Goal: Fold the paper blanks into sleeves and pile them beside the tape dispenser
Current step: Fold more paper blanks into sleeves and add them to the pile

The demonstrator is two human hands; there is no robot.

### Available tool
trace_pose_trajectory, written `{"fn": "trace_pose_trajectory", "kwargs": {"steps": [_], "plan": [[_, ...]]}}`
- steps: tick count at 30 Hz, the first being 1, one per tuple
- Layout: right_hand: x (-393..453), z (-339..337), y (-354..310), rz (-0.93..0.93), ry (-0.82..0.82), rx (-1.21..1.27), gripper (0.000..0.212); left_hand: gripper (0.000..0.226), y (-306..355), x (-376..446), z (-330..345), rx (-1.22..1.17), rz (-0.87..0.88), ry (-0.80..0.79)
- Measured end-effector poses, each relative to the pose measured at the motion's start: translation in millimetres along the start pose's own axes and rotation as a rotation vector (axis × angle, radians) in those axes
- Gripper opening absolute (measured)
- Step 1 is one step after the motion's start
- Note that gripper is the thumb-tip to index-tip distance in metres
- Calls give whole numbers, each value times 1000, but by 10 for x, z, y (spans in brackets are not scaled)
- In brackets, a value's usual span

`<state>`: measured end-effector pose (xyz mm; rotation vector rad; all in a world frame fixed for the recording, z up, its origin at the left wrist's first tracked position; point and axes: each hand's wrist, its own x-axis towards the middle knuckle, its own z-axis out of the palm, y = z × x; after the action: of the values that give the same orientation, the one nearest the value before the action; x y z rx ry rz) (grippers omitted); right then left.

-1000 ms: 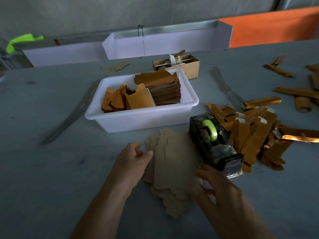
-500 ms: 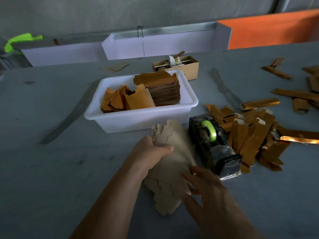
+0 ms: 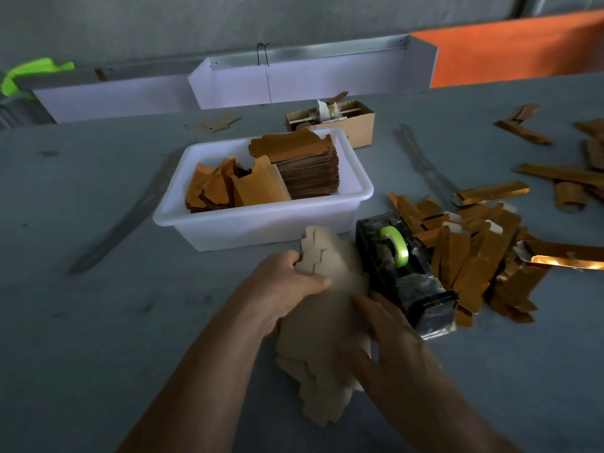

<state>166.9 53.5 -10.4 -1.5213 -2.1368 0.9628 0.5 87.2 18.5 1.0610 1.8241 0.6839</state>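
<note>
Showing a change within the last second: the fanned stack of paper blanks (image 3: 322,308), which lay flat on the table (image 3: 98,322) with both hands only resting at its edges, is now gathered up and tilted between them. Left hand (image 3: 281,286): grip closed round the stack's left edge, thumb laid across the top face, remaining fingers hidden beneath. Right hand (image 3: 389,341): fingers loosely curved against the stack's right edge near the low end; whether they pinch or merely steady it cannot be told. Location of stack: near centre, touching or just beside the left flank of the black tape dispenser (image 3: 403,273), in front of the white tub (image 3: 261,223). Tub contents: further flat blanks, one neat bundle to the right, loose ones to the left. Finished sleeves (image 3: 470,256): gold-brown pile right of the dispenser, with strays further right. Small cardboard box (image 3: 353,124) behind the tub. Assessment: the blanks appear to be being squared up or one being separated off; folding of this batch not yet begun, with much stock remaining.
</note>
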Motion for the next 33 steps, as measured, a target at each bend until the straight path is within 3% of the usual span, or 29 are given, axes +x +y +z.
{"fn": "trace_pose_trajectory", "kwargs": {"steps": [3,9,13,19,23,28,33], "plan": [[37,7,23,-6,28,54,57,58,8,-2,99,-69,17,67],[41,36,73,5,53,55,58,63,6,16,138,-250,-59,110],[29,53,70,13,66,82,59,47,9,3,140,-255,-119,58],[27,83,70,21,97,123,60,58,49,22,174,-152,17,21],[17,92,65,16,113,143,60,61,23,7,152,-237,-19,-14],[5,103,77,3,112,157,60,46,-21,27,120,-301,-89,-46],[-7,65,40,-33,100,159,54,49,3,125,-140,-158,-93,-183]]}}
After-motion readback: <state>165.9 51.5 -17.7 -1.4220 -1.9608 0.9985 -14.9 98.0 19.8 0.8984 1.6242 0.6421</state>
